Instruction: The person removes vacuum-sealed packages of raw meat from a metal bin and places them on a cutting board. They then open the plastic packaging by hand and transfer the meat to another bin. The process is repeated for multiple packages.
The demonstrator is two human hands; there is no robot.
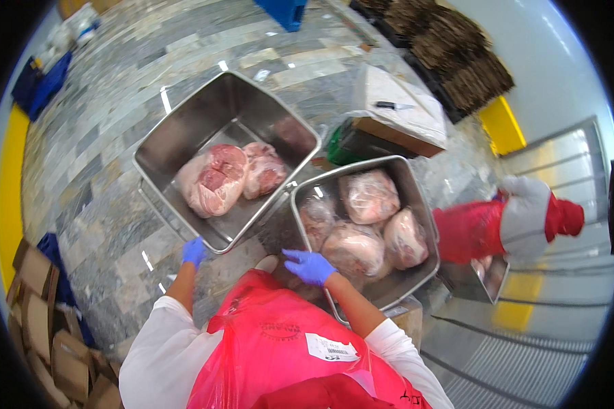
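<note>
We cannot tell whether our left hand (pixel 194 252) touches the left tub (pixel 184 126). Plastic wrap clouds the bagged meat (pixel 351 249) for us. We see a blurred co-worker (pixel 467 232), a blue stand (pixel 290 13) cut off above, and cardboard (pixel 71 368) cropped at lower left.

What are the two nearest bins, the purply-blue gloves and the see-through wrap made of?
The left bin and right bin look like smooth metal, maybe steel: grey with bright glints. The gloves seem thin rubber or something similar, since they hug the fingers. The wrap looks like glossy plastic film: it's wrinkled, shiny and see-through.
</note>
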